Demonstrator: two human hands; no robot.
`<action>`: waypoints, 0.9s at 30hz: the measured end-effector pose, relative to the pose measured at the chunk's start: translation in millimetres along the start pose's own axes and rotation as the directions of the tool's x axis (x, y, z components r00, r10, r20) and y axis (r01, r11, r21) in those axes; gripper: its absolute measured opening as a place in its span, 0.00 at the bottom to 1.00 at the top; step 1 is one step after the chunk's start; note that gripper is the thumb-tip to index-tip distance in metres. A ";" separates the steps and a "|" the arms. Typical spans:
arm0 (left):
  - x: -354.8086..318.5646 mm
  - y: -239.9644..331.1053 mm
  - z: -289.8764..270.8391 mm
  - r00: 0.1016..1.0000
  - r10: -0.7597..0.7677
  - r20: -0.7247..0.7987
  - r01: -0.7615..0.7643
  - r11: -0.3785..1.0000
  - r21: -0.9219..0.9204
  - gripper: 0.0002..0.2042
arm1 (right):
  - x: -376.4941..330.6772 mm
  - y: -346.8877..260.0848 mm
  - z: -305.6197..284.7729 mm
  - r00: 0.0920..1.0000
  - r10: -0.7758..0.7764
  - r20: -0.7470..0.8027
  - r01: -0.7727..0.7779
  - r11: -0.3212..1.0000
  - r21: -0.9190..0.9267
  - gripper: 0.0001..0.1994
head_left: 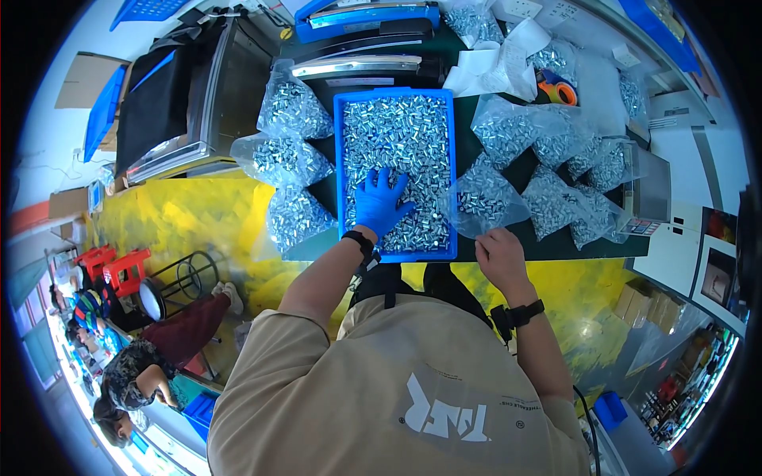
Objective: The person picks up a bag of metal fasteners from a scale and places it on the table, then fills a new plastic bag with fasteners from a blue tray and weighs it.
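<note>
**A:** Nearest you, your bare right hand [500, 255] sits at the table's front edge, fingers curled and pinching the mouth of a clear plastic bag part-filled with small silver metal parts [486, 200] — the bag lies just right of the tray, touching its side.

**B:** And your left hand in the blue glove [379, 202]?

**A:** Fingers spread, palm down in the blue rectangular plastic tray heaped with the same shiny parts [395, 107]. It's pressed into the near end of the heap, closed on nothing yet.

**B:** So you're at the scooping step, I'd judge.

**A:** Looks so. Next you'd need to gather a handful and carry it right, while your right hand holds that bag mouth wide — spills are likely otherwise.

**B:** Further back?

**A:** Filled clear bags of parts [294, 107] flank the tray on the dark green tabletop [476, 151]; beyond it, a blue heat-sealing machine [365, 17].
</note>
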State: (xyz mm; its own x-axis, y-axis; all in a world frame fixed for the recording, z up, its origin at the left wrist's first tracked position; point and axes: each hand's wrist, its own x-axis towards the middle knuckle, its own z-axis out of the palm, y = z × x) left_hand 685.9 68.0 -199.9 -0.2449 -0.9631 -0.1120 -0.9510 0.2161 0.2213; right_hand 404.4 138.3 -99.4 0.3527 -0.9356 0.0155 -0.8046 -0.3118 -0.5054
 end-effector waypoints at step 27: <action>32.0 -13.9 -62.0 0.718 0.081 0.692 0.692 -0.195 -0.695 0.12 | -16.0 3.5 14.1 0.996 0.002 -0.093 -0.004 1.000 -0.024 0.04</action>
State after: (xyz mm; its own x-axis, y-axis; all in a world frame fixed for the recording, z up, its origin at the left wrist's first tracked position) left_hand 703.0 24.3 -146.5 -0.3833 -0.5624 -0.7327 0.1473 -0.8203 0.5526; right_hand 402.6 154.5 -113.7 0.3048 -0.9477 0.0948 -0.8172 -0.3114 -0.4851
